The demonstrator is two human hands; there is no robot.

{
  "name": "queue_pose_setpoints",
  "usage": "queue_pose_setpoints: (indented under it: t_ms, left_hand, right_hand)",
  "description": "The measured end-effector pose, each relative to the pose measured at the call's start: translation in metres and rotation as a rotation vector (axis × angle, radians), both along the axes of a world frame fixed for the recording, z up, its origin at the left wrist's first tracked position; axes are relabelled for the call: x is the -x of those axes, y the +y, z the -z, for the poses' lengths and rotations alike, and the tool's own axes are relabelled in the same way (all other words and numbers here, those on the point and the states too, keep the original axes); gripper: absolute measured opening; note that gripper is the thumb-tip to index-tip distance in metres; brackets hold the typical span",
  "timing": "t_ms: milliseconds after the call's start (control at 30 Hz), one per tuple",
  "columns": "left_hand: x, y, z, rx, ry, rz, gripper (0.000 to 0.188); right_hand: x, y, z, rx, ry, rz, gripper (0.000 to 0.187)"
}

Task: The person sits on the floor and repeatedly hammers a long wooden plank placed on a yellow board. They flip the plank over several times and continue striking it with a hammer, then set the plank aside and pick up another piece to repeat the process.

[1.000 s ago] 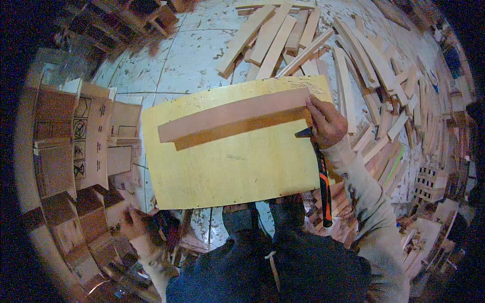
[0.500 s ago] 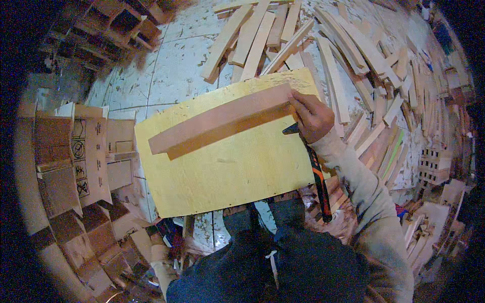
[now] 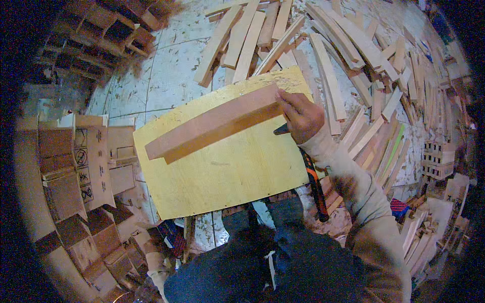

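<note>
A yellow plywood board (image 3: 217, 187) lies before me, with its near edge by my lap. Slanting across its upper half is a long reddish-brown wooden strip (image 3: 217, 117), its right end higher than its left. My right hand (image 3: 302, 116) is closed at that right end, thumb and fingers against the wood. The same hand grips a hammer (image 3: 317, 194): the black-and-orange handle hangs below the wrist, and a dark pointed tip shows left of the palm. My left hand (image 3: 147, 241) reaches down at the lower left beside a cardboard box; its fingers are too dim to make out.
Loose wooden strips (image 3: 247, 40) lie scattered on the pale tiled floor (image 3: 174, 70) beyond the board, more piled to the right. Opened cardboard boxes (image 3: 93, 161) line the left side. A stack of small blocks with dark holes (image 3: 437, 160) stands far right.
My right hand, the strip's right end and the hammer have shifted slightly left in the view. The whole scene has also moved a little. Both holds look the same.
</note>
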State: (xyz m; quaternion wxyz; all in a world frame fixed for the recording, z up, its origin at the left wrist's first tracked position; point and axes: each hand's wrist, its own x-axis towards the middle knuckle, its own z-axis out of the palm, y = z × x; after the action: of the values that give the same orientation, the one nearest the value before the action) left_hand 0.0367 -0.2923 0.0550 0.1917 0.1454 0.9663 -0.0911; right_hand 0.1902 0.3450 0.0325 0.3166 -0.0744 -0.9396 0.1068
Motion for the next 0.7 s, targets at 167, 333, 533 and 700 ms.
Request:
queue_pose_setpoints:
  t_ms: [167,333,533,700]
  left_hand:
    - [0.015,0.107,-0.051,-0.375,0.293,0.177,0.017]
    - [0.026,0.306,-0.056,-1.109,0.192,0.184,0.022]
    - [-0.004,0.512,-0.024,-1.550,-0.146,0.517,0.017]
    - [-0.017,0.531,-0.003,-1.546,-0.189,0.404,0.014]
  right_hand:
    - [-0.002,0.002,0.005,0.016,0.001,-0.008,0.079]
    - [-0.002,0.002,0.004,0.046,-0.018,-0.012,0.072]
    - [0.000,0.000,0.001,0.008,0.036,0.013,0.050]
    - [0.004,0.000,0.004,0.088,0.054,0.052,0.034]
